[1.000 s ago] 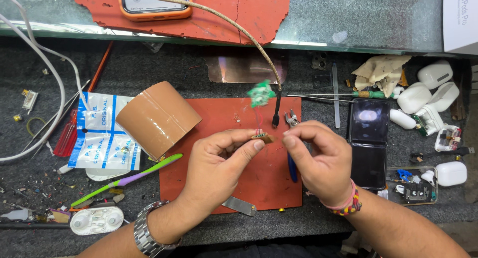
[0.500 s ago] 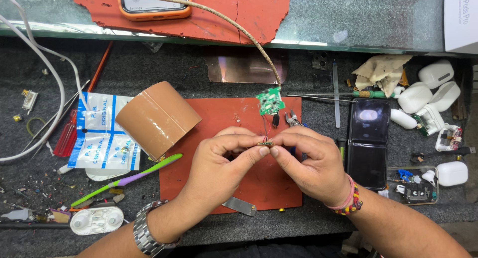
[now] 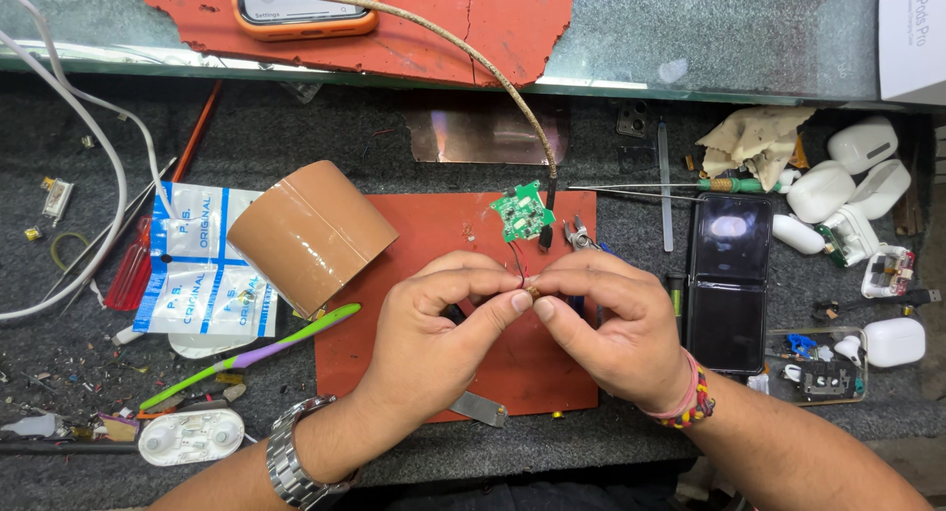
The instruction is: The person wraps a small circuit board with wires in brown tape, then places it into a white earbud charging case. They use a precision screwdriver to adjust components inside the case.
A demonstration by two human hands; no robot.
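My left hand [image 3: 439,334] and my right hand [image 3: 601,324] meet over a red work mat [image 3: 424,225], fingertips pinched together on a tiny brown part [image 3: 531,291]. Thin red and black wires run from that part up to a small green circuit board [image 3: 521,213], which hangs tilted just above my fingers. A braided cable's plug [image 3: 545,237] lies right beside the board. A metal watch sits on my left wrist, a beaded band on my right.
A brown tape roll [image 3: 310,233] lies left of the mat, over blue-and-white packets [image 3: 202,274]. A green-purple toothbrush [image 3: 246,355], a dark folding phone [image 3: 729,279], white earbud cases [image 3: 838,186], tweezers [image 3: 641,190] and an orange-cased phone [image 3: 301,3] surround the mat.
My hands closed together over the mat's middle, and the green circuit board dropped closer to my fingertips and turned.
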